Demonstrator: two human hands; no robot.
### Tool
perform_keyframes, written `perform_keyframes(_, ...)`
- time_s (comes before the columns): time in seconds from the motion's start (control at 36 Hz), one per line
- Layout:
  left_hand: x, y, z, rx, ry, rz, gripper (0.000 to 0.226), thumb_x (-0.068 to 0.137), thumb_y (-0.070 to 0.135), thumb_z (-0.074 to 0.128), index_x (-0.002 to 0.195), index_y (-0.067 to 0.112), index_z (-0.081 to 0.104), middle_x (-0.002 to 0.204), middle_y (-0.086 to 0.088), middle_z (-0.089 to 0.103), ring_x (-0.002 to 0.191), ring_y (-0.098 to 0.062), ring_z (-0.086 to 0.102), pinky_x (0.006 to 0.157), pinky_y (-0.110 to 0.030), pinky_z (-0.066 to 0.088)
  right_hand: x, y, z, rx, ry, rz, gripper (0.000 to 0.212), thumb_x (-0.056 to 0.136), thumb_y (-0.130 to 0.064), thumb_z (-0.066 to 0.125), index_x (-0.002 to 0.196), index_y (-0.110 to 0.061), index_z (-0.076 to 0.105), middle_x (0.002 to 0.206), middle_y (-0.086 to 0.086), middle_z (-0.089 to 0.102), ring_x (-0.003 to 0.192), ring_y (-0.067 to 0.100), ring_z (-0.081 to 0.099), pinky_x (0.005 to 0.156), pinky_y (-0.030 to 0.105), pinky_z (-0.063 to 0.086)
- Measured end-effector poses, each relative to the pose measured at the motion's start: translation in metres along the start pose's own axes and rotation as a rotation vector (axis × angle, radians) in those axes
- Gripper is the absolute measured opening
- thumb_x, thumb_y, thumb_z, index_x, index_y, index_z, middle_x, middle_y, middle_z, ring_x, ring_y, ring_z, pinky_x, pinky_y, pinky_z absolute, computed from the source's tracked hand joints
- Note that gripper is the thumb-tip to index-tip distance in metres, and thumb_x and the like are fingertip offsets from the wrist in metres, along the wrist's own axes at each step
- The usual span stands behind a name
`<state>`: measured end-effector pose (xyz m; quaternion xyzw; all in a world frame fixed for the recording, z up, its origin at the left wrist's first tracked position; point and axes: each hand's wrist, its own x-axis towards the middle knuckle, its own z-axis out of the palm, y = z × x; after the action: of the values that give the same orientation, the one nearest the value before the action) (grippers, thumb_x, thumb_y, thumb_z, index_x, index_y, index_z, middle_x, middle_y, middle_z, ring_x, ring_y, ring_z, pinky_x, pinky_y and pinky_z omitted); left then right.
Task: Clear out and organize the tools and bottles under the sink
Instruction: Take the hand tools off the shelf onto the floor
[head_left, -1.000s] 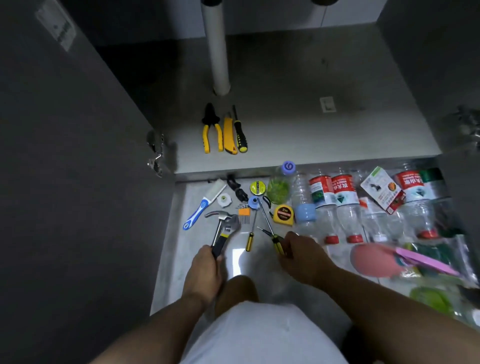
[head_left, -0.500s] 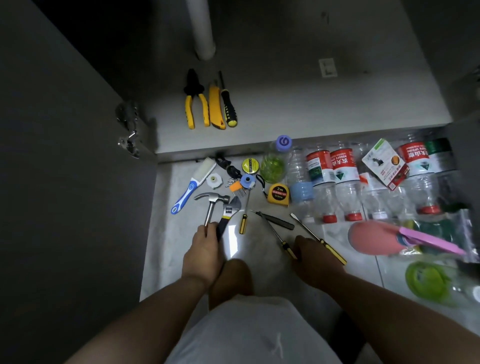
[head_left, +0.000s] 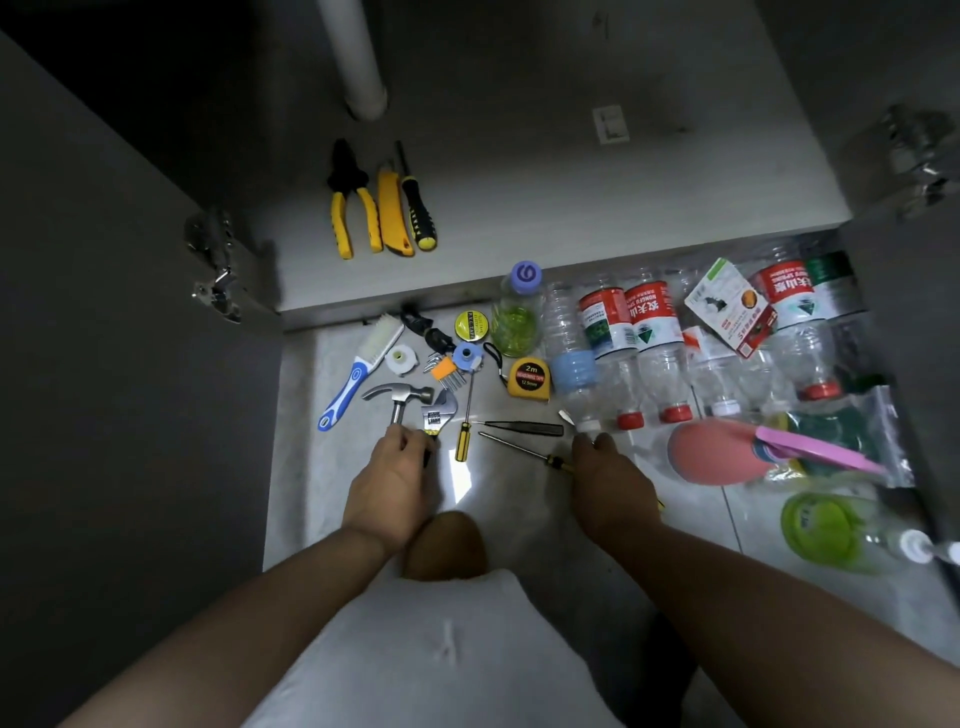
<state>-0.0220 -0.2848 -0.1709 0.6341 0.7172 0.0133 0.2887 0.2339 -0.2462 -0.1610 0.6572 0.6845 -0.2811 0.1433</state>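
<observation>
Head view, looking down at the floor (head_left: 311, 467) before an open sink cabinet: the left hand (head_left: 395, 483) grips the hammer (head_left: 397, 395) by its handle, and a wrench (head_left: 441, 408) touches just right of its fingers and might snag when the hammer lifts. The right hand (head_left: 613, 478) covers a screwdriver (head_left: 566, 417), its grip hidden. A careless sweep could roll the bottles (head_left: 608, 322) lying just beyond its fingertips.
</observation>
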Motion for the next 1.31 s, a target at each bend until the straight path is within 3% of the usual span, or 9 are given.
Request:
perform_keyframes(0.19, 0.021, 0.019, -0.032, 0.013, 0.051, 0.079, 0.02, 0.098, 0.028, 0.052, 0.115, 0.022, 0.061, 0.124, 0.0, 0.048, 0.101, -0.022, 0.058, 0.069, -0.034, 0.05, -0.002, -0.017, -0.024, 0.048, 0.108, -0.192, 0.02, 0.096, -0.024, 0.05, 0.115, -0.018, 0.052, 0.11, 0.004, 0.058, 0.093, 0.024, 0.064, 0.078, 0.041, 0.057)
perform_keyframes(0.39, 0.053, 0.032, -0.087, 0.026, 0.2, 0.08, 0.021, 0.093, 0.019, 0.058, 0.114, 0.021, 0.059, 0.122, 0.0, 0.046, 0.099, -0.027, 0.059, 0.072, -0.042, 0.055, -0.002, -0.071, -0.088, 0.122, 0.388, -0.48, 0.004, 0.092, -0.023, 0.054, 0.091, -0.021, 0.058, 0.08, -0.002, 0.066, 0.065, 0.02, 0.062, 0.054, 0.029, 0.047)
perform_keyframes(0.5, 0.08, 0.031, -0.119, -0.055, 0.347, 0.023, 0.029, 0.091, 0.014, 0.061, 0.12, 0.02, 0.056, 0.123, -0.005, 0.044, 0.098, -0.03, 0.059, 0.078, -0.045, 0.055, 0.013, -0.108, -0.135, 0.127, 0.478, -0.564, 0.009, 0.095, -0.019, 0.049, 0.093, -0.018, 0.058, 0.08, -0.003, 0.059, 0.07, 0.019, 0.056, 0.065, 0.039, 0.051)
perform_keyframes(0.58, 0.103, 0.027, -0.137, -0.202, 0.471, -0.087, 0.031, 0.092, 0.007, 0.059, 0.12, 0.019, 0.058, 0.122, -0.009, 0.045, 0.103, -0.032, 0.06, 0.084, -0.039, 0.054, 0.033, -0.133, -0.167, 0.077, 0.561, -0.58, 0.015, 0.092, -0.016, 0.052, 0.103, -0.02, 0.062, 0.093, -0.004, 0.064, 0.09, 0.018, 0.053, 0.084, 0.037, 0.044)
perform_keyframes(0.69, 0.138, 0.02, -0.152, -0.295, 0.52, -0.241, 0.041, 0.094, 0.01, 0.055, 0.133, 0.02, 0.052, 0.127, -0.014, 0.045, 0.111, -0.037, 0.056, 0.095, -0.044, 0.051, 0.071, -0.158, -0.196, -0.028, 0.453, -0.466, 0.027, 0.089, -0.024, 0.055, 0.115, -0.02, 0.058, 0.109, 0.001, 0.063, 0.107, 0.025, 0.052, 0.091, 0.04, 0.04)
perform_keyframes(0.83, 0.18, 0.013, -0.167, -0.299, 0.509, -0.353, 0.051, 0.097, 0.027, 0.058, 0.146, 0.022, 0.044, 0.143, -0.015, 0.045, 0.131, -0.038, 0.046, 0.106, -0.044, 0.041, 0.127, -0.181, -0.212, 0.105, 0.173, -0.262, 0.04, 0.091, -0.033, 0.06, 0.126, -0.016, 0.053, 0.13, 0.011, 0.053, 0.12, 0.034, 0.052, 0.101, 0.042, 0.044)
perform_keyframes(0.92, 0.202, 0.009, -0.171, -0.283, 0.466, -0.33, 0.055, 0.098, 0.034, 0.057, 0.149, 0.019, 0.043, 0.147, -0.017, 0.044, 0.137, -0.037, 0.039, 0.108, -0.044, 0.039, 0.154, -0.191, -0.21, 0.149, 0.104, -0.252, 0.035, 0.092, -0.03, 0.061, 0.119, -0.01, 0.051, 0.128, 0.017, 0.054, 0.116, 0.035, 0.055, 0.086, 0.034, 0.046)
perform_keyframes(1.03, 0.22, 0.006, -0.17, -0.279, 0.471, -0.342, 0.058, 0.096, 0.039, 0.061, 0.146, 0.015, 0.045, 0.145, -0.019, 0.047, 0.136, -0.04, 0.038, 0.106, -0.043, 0.038, 0.174, -0.201, -0.202, 0.193, 0.058, -0.216, 0.024, 0.093, -0.024, 0.06, 0.108, -0.01, 0.047, 0.122, 0.019, 0.057, 0.11, 0.034, 0.058, 0.074, 0.031, 0.036)
perform_keyframes(1.31, 0.236, -0.005, -0.164, -0.159, 0.465, -0.368, 0.07, 0.083, 0.055, 0.072, 0.134, 0.012, 0.055, 0.137, -0.018, 0.049, 0.134, -0.037, 0.038, 0.104, -0.041, 0.04, 0.19, -0.214, -0.173, 0.259, 0.142, -0.117, 0.037, 0.091, -0.019, 0.06, 0.124, -0.005, 0.05, 0.13, 0.019, 0.053, 0.117, 0.035, 0.057, 0.089, 0.037, 0.048)
